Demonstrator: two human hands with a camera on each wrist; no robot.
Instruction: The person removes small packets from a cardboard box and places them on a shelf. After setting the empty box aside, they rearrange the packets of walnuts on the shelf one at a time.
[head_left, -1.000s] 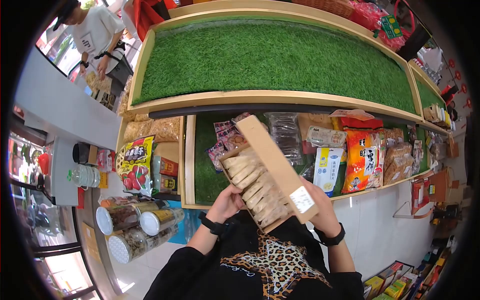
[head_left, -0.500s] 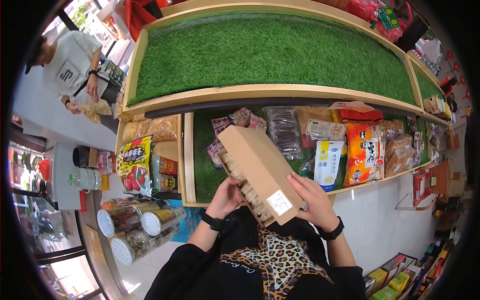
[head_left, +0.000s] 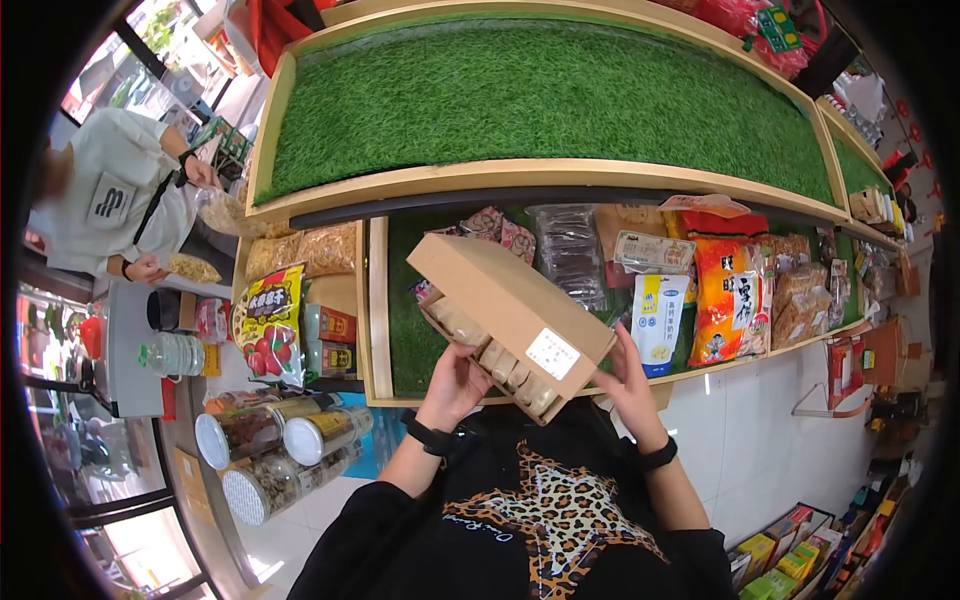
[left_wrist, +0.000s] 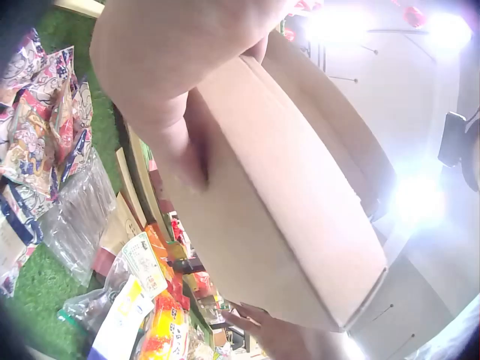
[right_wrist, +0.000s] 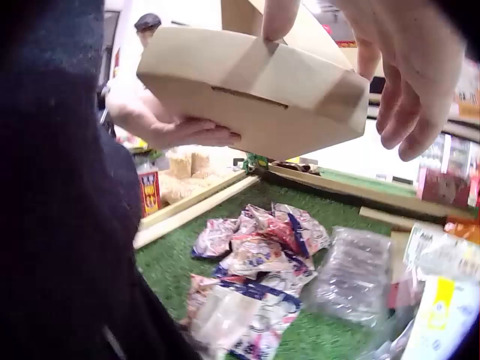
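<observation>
A brown cardboard box [head_left: 510,310] with a white label on its lid is held in front of my chest. The lid hangs partly lowered, and a row of wrapped packets [head_left: 500,362] shows along the open side. My left hand [head_left: 455,385] grips the box from below at that side, with its fingers under the base in the right wrist view. At the right end, my right hand [head_left: 636,392] touches the corner near the label. In the right wrist view one digit presses the box's edge while the other fingers stay loosely extended.
Behind the box, a grass-lined shelf holds patterned snack packets [right_wrist: 262,255], a clear bag of dark sticks [head_left: 568,255], a white pouch [head_left: 655,320] and an orange bag [head_left: 722,300]. Jars [head_left: 325,435] stand lower left. Another person [head_left: 120,200] holds bags at far left.
The lid has swung down over the packets, covering more of them. My right hand has slid from the lid's side to the box's right end. The other person has shifted left and nearer.
</observation>
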